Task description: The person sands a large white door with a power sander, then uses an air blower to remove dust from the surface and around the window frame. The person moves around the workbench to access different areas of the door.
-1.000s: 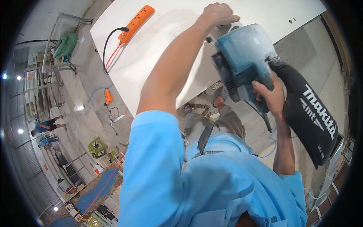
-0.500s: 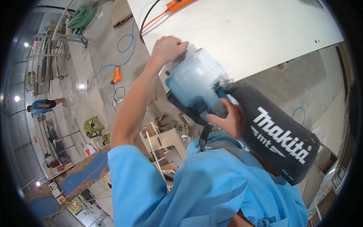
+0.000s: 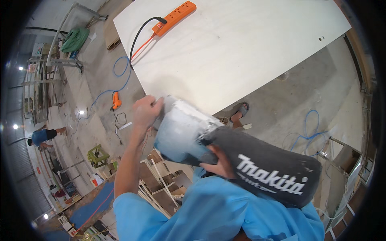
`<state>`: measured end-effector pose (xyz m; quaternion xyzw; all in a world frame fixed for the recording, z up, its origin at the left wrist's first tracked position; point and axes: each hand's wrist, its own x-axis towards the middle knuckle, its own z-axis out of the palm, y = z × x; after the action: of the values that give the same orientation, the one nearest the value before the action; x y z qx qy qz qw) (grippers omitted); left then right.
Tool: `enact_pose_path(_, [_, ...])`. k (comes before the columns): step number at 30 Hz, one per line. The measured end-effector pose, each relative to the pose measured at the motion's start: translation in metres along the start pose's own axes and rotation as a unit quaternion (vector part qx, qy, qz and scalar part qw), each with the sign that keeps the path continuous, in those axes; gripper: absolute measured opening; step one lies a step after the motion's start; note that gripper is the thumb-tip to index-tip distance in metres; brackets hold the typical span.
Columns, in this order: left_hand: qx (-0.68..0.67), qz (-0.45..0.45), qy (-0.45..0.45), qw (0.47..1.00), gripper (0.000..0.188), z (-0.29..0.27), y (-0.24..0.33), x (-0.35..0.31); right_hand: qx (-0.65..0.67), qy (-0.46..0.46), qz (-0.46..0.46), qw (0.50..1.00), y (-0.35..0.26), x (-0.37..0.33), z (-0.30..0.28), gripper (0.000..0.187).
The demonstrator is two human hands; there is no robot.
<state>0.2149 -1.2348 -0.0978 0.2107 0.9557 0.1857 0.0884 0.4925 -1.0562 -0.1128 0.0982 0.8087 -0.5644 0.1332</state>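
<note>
Both my hands hold a dusty blue belt sander [image 3: 181, 126] in front of my body. My left hand [image 3: 147, 112] is wrapped round its front end, at the left. My right hand [image 3: 222, 162] grips the rear handle, partly hidden by the body of the tool and the bag. A black cloth dust bag [image 3: 269, 170] hangs off the back of the sander to the right. The sander overlaps the near corner of a large white board [image 3: 249, 44]; whether it touches the board I cannot tell.
An orange power strip [image 3: 175, 18] with a black plug in it lies on the board. An orange tool [image 3: 116, 100] and a blue hose [image 3: 106, 91] are on the floor at left. Wood offcuts [image 3: 165, 176] lie near me. Another person [image 3: 42, 136] is far left.
The sander and both hands have come lower and to the left in the picture. More of the board and power strip shows, and my sandalled foot appears beside the board.
</note>
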Motion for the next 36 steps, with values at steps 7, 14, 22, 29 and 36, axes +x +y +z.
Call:
enact_pose_path(7, [-0.003,0.126,0.006,0.992,0.054,0.068,0.138,0.085,0.005,0.038,0.246,0.968,0.031,-0.025,-0.131,0.075])
enact_pose_path(14, [-0.016,0.225,-0.017,0.974,0.063,0.132,0.312,0.19,0.1,0.218,0.164,0.957,0.07,-0.026,-0.273,0.043])
enact_pose_path(22, [-0.058,0.265,-0.107,0.956,0.05,0.158,0.43,0.253,0.163,0.27,0.119,0.941,0.117,-0.024,-0.356,0.034])
enact_pose_path(29, [0.083,0.267,-0.094,0.955,0.061,0.144,0.366,0.247,0.135,0.215,0.179,0.951,0.08,-0.001,-0.287,0.058])
enact_pose_path(36, [0.11,0.144,-0.129,0.975,0.052,0.073,0.195,0.198,0.08,-0.033,0.133,0.987,0.032,0.029,-0.185,0.087])
